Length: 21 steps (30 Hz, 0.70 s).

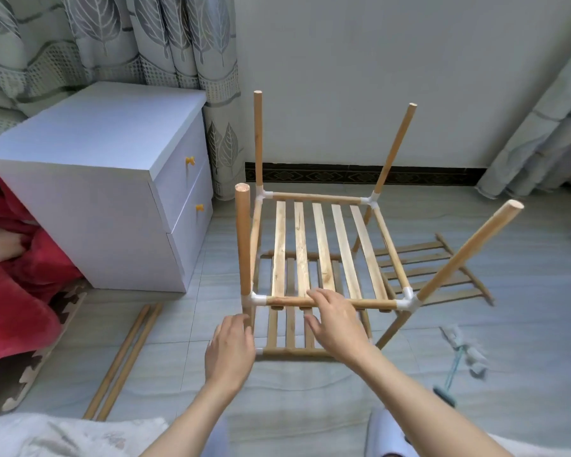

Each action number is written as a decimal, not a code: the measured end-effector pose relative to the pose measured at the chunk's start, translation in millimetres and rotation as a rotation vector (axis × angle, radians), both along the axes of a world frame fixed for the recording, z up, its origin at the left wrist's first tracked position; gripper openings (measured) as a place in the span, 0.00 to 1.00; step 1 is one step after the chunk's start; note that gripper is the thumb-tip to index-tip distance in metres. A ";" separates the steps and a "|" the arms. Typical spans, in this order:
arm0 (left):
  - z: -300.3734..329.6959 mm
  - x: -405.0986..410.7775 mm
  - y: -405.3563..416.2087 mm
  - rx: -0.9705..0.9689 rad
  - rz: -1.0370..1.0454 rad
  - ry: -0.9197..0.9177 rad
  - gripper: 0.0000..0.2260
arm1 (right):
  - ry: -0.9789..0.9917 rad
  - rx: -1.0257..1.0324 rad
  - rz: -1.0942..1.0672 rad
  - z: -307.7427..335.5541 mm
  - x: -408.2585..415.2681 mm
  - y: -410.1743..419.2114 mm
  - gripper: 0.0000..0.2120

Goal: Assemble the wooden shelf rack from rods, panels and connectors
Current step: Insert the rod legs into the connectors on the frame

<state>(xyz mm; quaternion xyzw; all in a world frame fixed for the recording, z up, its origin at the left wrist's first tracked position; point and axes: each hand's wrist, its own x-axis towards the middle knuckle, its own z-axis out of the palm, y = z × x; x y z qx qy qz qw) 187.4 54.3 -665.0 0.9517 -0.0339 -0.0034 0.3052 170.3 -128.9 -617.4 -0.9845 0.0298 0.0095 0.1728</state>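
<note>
1. Wooden shelf rack (323,252), partly built, stands on the grey tiled floor (475,357) in front of the person, its upper slatted panel (320,249) framed by rods that meet in white corner connectors (409,300).
2. Four upright rods rise from the corners; the near-left rod (244,239) stands straight, while the near-right rod (468,249) leans outward to the right.
3. A lower slatted panel (290,328) sits beneath the upper one, close to the floor.
4. The right hand (335,321) lies over the front rod (330,303) of the upper frame, fingers spread and fairly straight, touching it rather than wrapping it.
5. The left hand (231,351) is near the lower left leg with relaxed fingers; it may be touching the leg, but blur hides any contact.
6. Another slatted panel (435,275) lies flat on the floor behind and to the right of the rack.
7. Two loose rods (122,361) lie side by side on the floor at the left.
8. A white drawer cabinet (112,192) stands at the left, red fabric (17,275) beside it, with patterned curtains (112,37) behind.
</note>
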 end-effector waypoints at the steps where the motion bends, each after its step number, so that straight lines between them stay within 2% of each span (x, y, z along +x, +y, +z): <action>1: 0.7 -9.8 -1.9 0.034 -0.078 -0.093 0.11 | 0.010 -0.072 -0.035 -4.5 -8.1 -12.9 0.23; 4: -3.5 -21.6 -12.8 0.104 -0.333 -0.323 0.19 | 0.068 -0.188 -0.123 -11.9 -25.7 -46.5 0.27; 7: 1.7 -12.0 -26.2 0.288 -0.447 -0.337 0.28 | 0.117 -0.223 -0.118 -16.4 -32.6 -66.9 0.29; 11: -2.2 4.6 -35.3 0.491 -0.487 -0.274 0.34 | 0.139 -0.238 -0.054 -24.4 -34.0 -76.3 0.34; 21: -12.2 40.9 -49.6 0.473 -0.431 -0.242 0.36 | 0.177 -0.300 0.045 -36.4 10.2 -97.9 0.36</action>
